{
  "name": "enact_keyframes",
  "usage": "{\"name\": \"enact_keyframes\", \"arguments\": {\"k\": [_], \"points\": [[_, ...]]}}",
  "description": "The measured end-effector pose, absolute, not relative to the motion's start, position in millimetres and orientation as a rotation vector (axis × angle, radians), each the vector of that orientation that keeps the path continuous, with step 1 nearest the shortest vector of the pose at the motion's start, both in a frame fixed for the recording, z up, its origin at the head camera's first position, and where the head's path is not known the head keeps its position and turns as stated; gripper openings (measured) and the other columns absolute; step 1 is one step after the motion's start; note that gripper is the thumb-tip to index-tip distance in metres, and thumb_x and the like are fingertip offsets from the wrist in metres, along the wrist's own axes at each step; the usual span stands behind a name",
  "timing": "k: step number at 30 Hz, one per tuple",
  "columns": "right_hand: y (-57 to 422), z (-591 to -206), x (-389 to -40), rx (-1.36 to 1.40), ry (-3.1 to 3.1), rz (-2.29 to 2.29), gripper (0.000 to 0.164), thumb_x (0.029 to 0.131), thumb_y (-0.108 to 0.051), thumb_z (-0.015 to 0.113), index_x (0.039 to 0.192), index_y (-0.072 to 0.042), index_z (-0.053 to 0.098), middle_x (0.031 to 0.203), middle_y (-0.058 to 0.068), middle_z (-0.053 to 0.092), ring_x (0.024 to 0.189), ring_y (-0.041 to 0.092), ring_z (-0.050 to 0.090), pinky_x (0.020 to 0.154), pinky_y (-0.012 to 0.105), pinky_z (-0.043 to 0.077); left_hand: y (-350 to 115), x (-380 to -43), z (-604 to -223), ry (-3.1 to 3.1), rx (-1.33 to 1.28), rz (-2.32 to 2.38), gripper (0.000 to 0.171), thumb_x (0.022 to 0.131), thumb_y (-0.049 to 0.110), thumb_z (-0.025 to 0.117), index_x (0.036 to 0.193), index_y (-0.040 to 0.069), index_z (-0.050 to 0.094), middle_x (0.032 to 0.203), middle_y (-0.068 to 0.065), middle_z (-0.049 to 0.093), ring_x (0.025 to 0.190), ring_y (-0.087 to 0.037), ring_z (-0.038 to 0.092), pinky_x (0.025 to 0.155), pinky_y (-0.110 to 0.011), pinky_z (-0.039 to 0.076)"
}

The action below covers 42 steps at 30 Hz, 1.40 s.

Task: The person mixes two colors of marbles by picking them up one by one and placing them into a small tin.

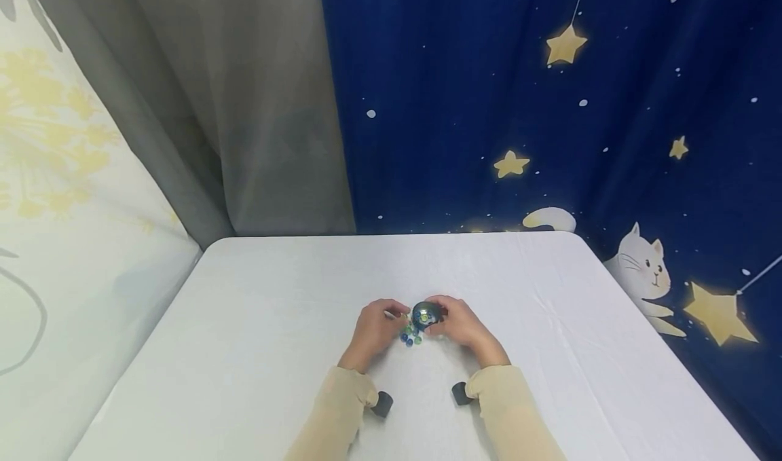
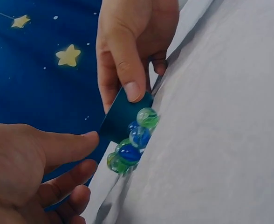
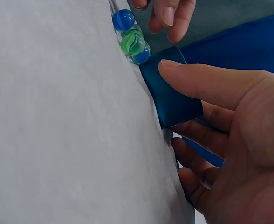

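A short, round teal cup (image 1: 421,307) stands near the middle of the white table, and some marbles show inside it. My right hand (image 1: 462,322) grips its side, the thumb (image 3: 207,81) on one face and fingers behind. Beside the cup, on its left, several blue and green glass marbles (image 1: 410,342) lie clustered on the cloth; the left wrist view shows a blue marble (image 2: 129,152) and a green one (image 2: 147,117) up close. My left hand (image 1: 375,328) hovers by the marbles, thumb and fingers apart with nothing held between them in the left wrist view.
White cloth covers the table (image 1: 263,298) and shows a few creases. Behind it hang a grey curtain (image 1: 281,108) and a blue curtain (image 1: 452,94) with stars and a cat. Each wrist carries a black device (image 1: 382,404).
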State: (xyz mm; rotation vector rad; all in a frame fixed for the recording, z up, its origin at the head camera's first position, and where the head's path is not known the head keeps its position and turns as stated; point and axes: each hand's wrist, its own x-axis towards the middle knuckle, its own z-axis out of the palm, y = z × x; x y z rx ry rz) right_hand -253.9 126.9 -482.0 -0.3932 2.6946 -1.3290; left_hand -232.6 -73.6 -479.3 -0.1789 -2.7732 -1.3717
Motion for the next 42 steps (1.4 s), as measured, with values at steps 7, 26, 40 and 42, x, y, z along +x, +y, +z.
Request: {"name": "enact_keyframes", "arguments": {"k": [7, 26, 40, 42], "points": [[127.8, -481.6, -253.9, -0.372, 2.694, -1.317, 0.055, 0.069, -0.007, 0.084, 0.12, -0.012, 0.065, 0.119, 0.009, 0.065, 0.113, 0.032, 0.059, 0.096, 0.052, 0.042, -78.3, -232.7, -478.2, -2.83, -0.197, -1.347, 0.01, 0.086, 0.013, 0.071, 0.094, 0.017, 0.073, 0.091, 0.003, 0.067, 0.083, -0.014, 0.06, 0.079, -0.039, 0.049], [128.2, -481.6, -252.9, -0.375, 2.689, -1.315, 0.054, 0.069, -0.005, 0.083, 0.12, -0.011, 0.065, 0.119, 0.009, 0.065, 0.113, 0.033, 0.059, 0.096, 0.052, 0.043, -77.9, -230.9, -481.7, -2.874, -0.195, -1.296, 0.014, 0.079, 0.007, 0.074, 0.088, 0.018, 0.072, 0.084, 0.005, 0.063, 0.085, -0.017, 0.059, 0.084, -0.043, 0.047], [127.1, -480.3, -251.9, -0.366, 2.685, -1.316, 0.055, 0.07, -0.007, 0.083, 0.121, -0.011, 0.065, 0.121, 0.01, 0.064, 0.113, 0.033, 0.059, 0.096, 0.053, 0.042, -78.0, -230.5, -483.5, -2.898, -0.162, -1.262, 0.013, 0.078, 0.008, 0.076, 0.088, 0.015, 0.073, 0.083, 0.004, 0.065, 0.084, -0.017, 0.06, 0.081, -0.042, 0.048], [127.3, -480.8, -252.0, -0.361, 2.686, -1.315, 0.055, 0.07, -0.008, 0.084, 0.122, -0.011, 0.065, 0.121, 0.01, 0.064, 0.113, 0.033, 0.059, 0.096, 0.053, 0.042, -77.5, -230.7, -484.0, -2.901, -0.15, -1.257, 0.013, 0.078, 0.008, 0.076, 0.088, 0.016, 0.073, 0.083, 0.005, 0.064, 0.084, -0.017, 0.06, 0.082, -0.041, 0.048]]}}
